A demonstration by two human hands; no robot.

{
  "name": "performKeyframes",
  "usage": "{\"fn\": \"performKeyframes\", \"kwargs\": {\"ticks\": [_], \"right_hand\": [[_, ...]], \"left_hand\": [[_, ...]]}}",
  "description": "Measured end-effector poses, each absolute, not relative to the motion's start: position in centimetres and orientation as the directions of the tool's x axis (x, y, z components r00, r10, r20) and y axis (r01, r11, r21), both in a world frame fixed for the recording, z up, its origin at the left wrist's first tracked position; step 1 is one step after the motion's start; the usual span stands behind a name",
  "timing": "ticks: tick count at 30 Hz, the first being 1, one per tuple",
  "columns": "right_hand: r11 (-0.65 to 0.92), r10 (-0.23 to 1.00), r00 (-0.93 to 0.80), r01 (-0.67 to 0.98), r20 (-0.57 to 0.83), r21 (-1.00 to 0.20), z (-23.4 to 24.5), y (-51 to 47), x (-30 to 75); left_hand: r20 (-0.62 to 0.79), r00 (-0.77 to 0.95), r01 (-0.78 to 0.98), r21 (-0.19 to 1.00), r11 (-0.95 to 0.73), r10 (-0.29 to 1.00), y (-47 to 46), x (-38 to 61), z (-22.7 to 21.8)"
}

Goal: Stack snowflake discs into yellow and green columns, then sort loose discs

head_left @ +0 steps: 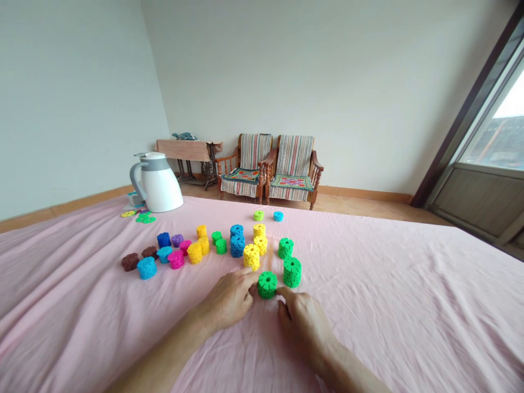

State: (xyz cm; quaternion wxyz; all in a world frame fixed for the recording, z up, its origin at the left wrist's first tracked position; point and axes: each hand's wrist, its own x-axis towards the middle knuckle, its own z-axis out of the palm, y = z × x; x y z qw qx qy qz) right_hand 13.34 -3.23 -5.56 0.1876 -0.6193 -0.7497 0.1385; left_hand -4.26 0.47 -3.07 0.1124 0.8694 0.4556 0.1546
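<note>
A short stack of green notched plastic discs (267, 285) stands on the pink cloth between my two hands. My left hand (231, 297) is at its left side, fingers curled and fingertips against or very near the discs. From the right, my right hand (305, 322) touches the stack with its index finger, the other fingers folded under. Beside it on the right are a taller green stack (292, 273) and another green stack (285, 248). Just beyond my left fingers rise yellow stacks (251, 256), with blue stacks (237, 245) to their left.
Left of these stand orange-yellow (195, 252), pink (176, 259), light blue (147, 268) and brown stacks (130, 262). A white jug (160, 185) with loose discs (146, 218) sits at the far left. Two small stacks, lime (258, 215) and blue (278, 216), are near the far edge.
</note>
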Motion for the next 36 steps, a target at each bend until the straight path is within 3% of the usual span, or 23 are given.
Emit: {"fn": "performKeyframes", "kwargs": {"ticks": [5,9,17,36], "right_hand": [[0.202,0.978,-0.148,0.851,0.148,-0.484,-5.7,-3.4,13.9],[0.227,0.967,-0.152,0.873,0.202,-0.432,-6.0,-3.5,14.5],[0.293,0.941,-0.185,0.867,0.285,-0.403,-6.9,-3.2,14.6],[0.311,0.923,-0.168,0.856,0.346,-0.412,-7.1,-2.9,14.3]], "left_hand": [[0.177,0.505,0.785,0.314,-0.534,0.845,0.6,-4.6,-3.4],[0.213,0.476,0.805,0.287,-0.520,0.853,0.9,-4.9,-4.0],[0.151,0.367,0.898,0.201,-0.392,0.918,1.2,-4.2,-5.1],[0.211,0.259,0.904,0.290,-0.314,0.943,1.9,-4.7,-6.0]]}}
